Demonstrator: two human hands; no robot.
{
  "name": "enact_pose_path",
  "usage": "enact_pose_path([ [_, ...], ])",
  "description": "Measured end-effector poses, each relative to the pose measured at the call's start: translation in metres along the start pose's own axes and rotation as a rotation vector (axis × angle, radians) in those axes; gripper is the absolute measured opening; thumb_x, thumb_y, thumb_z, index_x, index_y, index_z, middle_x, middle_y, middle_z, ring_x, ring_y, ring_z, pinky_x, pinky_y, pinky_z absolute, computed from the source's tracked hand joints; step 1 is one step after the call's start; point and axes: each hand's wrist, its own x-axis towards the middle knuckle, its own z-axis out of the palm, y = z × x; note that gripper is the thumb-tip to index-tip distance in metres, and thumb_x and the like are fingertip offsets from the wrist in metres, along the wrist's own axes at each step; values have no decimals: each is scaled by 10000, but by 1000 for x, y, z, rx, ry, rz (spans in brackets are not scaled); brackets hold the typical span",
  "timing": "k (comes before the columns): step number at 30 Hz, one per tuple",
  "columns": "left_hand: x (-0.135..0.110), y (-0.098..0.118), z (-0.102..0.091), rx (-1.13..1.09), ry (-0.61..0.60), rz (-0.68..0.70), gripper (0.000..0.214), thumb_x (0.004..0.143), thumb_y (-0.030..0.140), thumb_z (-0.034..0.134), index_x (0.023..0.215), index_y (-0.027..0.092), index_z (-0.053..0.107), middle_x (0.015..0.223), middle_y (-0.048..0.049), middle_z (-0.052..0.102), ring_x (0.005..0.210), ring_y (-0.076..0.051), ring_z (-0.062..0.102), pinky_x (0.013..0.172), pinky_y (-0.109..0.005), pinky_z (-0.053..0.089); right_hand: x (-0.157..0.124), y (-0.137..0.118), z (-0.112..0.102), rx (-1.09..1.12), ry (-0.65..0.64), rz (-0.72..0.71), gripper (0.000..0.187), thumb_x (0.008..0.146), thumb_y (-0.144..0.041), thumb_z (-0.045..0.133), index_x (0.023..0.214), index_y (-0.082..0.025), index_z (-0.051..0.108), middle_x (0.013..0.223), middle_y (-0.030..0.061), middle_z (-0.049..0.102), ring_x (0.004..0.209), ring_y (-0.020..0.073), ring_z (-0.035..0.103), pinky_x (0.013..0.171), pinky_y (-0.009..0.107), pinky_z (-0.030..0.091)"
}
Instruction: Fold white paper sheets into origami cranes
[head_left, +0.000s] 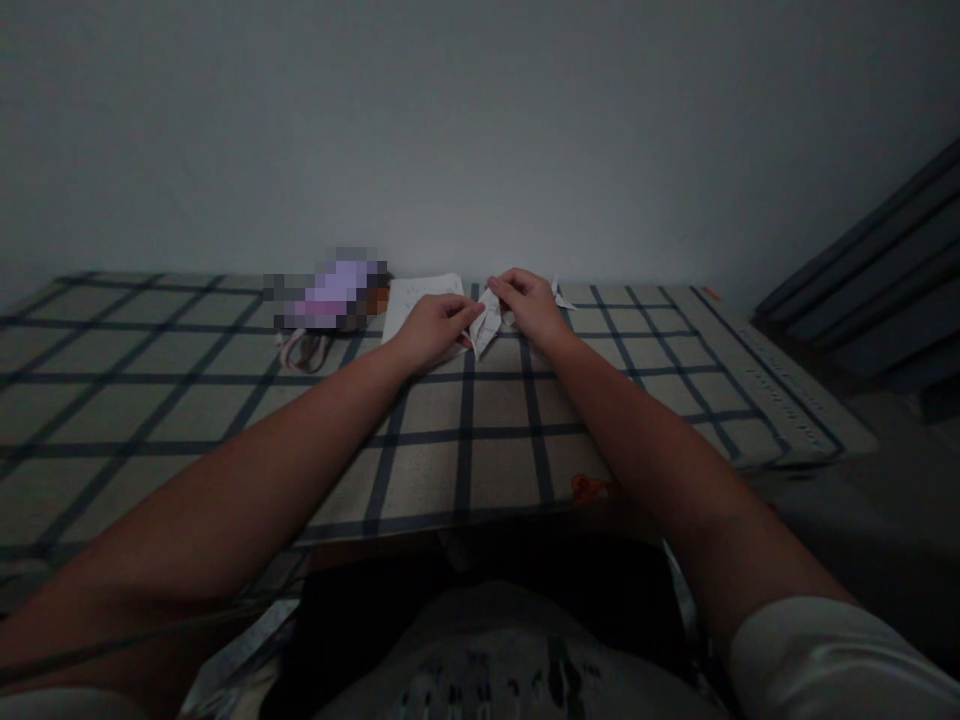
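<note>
Between both hands is a small folded piece of white paper (487, 320), with a pointed lower end and faint marks on it. My left hand (435, 328) pinches its left edge between thumb and fingers. At the upper right, my right hand (529, 302) grips the same folded paper, thumb on the near side. Just behind my left hand lies a white sheet of paper (420, 290) with some writing, partly covered by that hand. Past my right hand a second folded white paper shape with thin points (564, 298) shows, partly hidden by the hand.
A checked cloth (495, 405) covers the table, which meets a plain wall (480, 140). To the left lies a purple and pink object (337, 285), partly blurred out, with a pinkish loop (305, 352). Dark folds of fabric (885, 260) hang at the right.
</note>
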Motion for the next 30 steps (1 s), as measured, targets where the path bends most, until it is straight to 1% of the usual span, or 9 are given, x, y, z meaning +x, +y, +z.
enact_pose_path([
  [4, -1, 1, 0, 10, 26, -6, 284, 850, 422, 652, 781, 163, 745, 701, -27, 706, 545, -134, 611, 547, -231, 490, 1, 3, 0, 26, -20, 8, 356, 882, -522, 612, 732, -204, 559, 662, -26, 523, 639, 112, 493, 618, 251, 415],
  [6, 0, 1, -1, 5, 88, -18, 295, 843, 444, 666, 802, 165, 752, 698, -26, 708, 552, -134, 612, 551, -227, 485, 2, 5, 0, 37, -36, 33, 375, 874, -574, 603, 792, -209, 582, 681, -27, 530, 649, 110, 503, 604, 240, 423],
  [8, 1, 0, -2, -12, 172, -33, 311, 832, 470, 682, 817, 168, 757, 698, -25, 708, 570, -137, 617, 563, -227, 486, 2, 4, 1, 57, -54, 56, 379, 841, -592, 641, 855, -216, 593, 709, -30, 542, 653, 105, 502, 580, 228, 420],
  [12, 3, 1, -3, -77, 279, -49, 327, 809, 491, 710, 830, 169, 765, 736, -25, 717, 632, -144, 633, 619, -232, 510, -1, 1, 4, 74, -121, 88, 352, 778, -514, 747, 870, -211, 592, 767, -31, 570, 633, 89, 487, 550, 221, 408],
  [15, 2, 4, -2, -213, 273, -59, 342, 792, 478, 731, 867, 146, 764, 842, -48, 743, 707, -149, 656, 693, -253, 545, -2, 0, 5, 87, -154, 100, 311, 812, -480, 726, 827, -203, 584, 715, -40, 556, 593, 84, 479, 549, 225, 410],
  [17, 1, 5, -1, -288, 250, -65, 362, 773, 468, 753, 899, 129, 760, 901, -66, 750, 752, -153, 667, 748, -274, 560, -2, 1, 5, 104, -137, 97, 302, 823, -467, 718, 814, -199, 577, 680, -47, 551, 579, 81, 489, 548, 219, 413],
  [20, 1, 5, 1, -326, 241, -43, 380, 761, 467, 761, 905, 115, 757, 892, -73, 748, 763, -155, 670, 780, -293, 568, -1, 3, 4, 114, -100, 82, 294, 818, -442, 727, 802, -193, 572, 641, -56, 551, 563, 75, 508, 532, 202, 406],
  [26, 4, -3, 1, -251, 272, 4, 346, 802, 463, 696, 879, 131, 754, 833, -56, 730, 720, -151, 647, 712, -276, 568, -2, 0, 6, 133, -122, 119, 257, 835, -376, 717, 784, -187, 553, 620, -62, 558, 539, 65, 528, 519, 186, 417],
  [30, 3, -5, -1, -93, 288, 54, 326, 826, 454, 678, 858, 139, 755, 757, -37, 704, 677, -148, 631, 676, -270, 561, -3, 1, 6, 160, -175, 122, 256, 839, -381, 709, 787, -188, 550, 629, -62, 555, 541, 66, 541, 527, 191, 441],
])
